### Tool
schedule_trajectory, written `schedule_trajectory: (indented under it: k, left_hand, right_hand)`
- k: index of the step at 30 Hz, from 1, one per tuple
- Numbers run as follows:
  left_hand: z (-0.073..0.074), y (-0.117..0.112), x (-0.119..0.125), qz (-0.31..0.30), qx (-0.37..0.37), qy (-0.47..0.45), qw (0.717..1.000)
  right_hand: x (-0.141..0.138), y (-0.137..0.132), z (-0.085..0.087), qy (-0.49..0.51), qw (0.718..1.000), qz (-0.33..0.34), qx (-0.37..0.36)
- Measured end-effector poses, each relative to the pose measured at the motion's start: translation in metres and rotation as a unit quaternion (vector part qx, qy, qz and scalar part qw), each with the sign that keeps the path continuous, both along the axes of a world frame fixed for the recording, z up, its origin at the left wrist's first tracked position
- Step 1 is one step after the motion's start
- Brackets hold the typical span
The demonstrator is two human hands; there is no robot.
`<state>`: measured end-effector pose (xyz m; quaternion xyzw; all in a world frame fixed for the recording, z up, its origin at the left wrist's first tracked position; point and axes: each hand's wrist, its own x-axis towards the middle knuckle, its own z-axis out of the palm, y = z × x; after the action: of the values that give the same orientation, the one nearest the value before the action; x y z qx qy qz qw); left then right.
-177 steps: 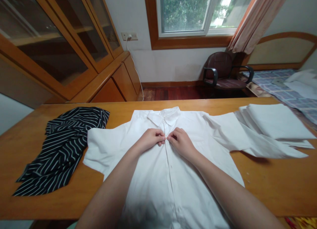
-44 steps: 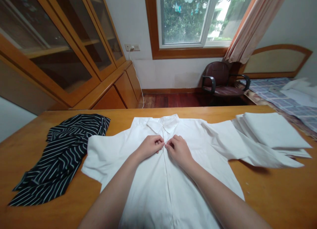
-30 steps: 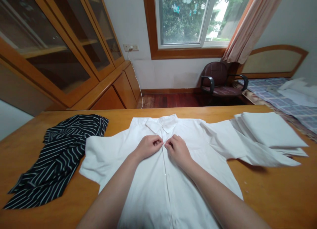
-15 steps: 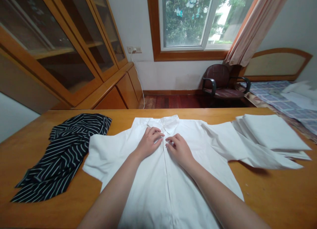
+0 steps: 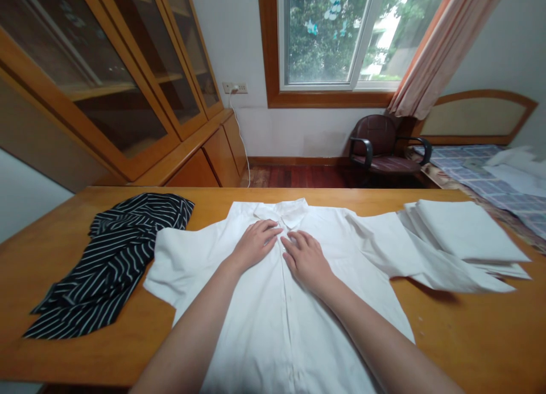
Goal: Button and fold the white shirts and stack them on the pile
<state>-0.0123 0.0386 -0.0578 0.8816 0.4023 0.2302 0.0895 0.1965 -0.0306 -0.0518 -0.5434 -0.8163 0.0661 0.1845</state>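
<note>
A white collared shirt [image 5: 260, 303] lies spread front side up, its collar at the far side and its button placket running down the middle. My left hand [image 5: 257, 243] rests on the upper chest just left of the placket, fingers stretched out and flat on the cloth. Across the placket, my right hand [image 5: 306, 257] lies palm down with its fingers apart, fingertips near the placket edge below the collar. Neither hand grips the cloth. The shirt's lower end runs out of view at the bottom.
A black garment with white stripes [image 5: 115, 257] lies crumpled at the left of the wooden table [image 5: 85, 360]. Folded white cloth [image 5: 464, 229] is stacked at the right, touching a shirt sleeve. Beyond stand a glass-door cabinet [image 5: 170, 138], an armchair [image 5: 377, 141] and a bed [image 5: 473, 161].
My right hand has gone from bent, pinching fingers at the placket to a flatter, spread pose. The left fingers have flattened slightly. The camera view has shifted a little.
</note>
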Motion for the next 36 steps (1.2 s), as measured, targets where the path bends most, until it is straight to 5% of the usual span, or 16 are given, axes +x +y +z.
schedule_trajectory:
  k: [14,36]
  left_hand:
    - [0.004,0.011,0.003,0.005,0.004,0.06,0.998]
    - [0.001,0.065,0.006,0.015,0.017,0.068,0.997]
  right_hand:
    - [0.044,0.026,-0.006,-0.071,0.997,0.005,-0.023]
    - [0.047,0.087,-0.006,-0.077,0.997,0.008,-0.018]
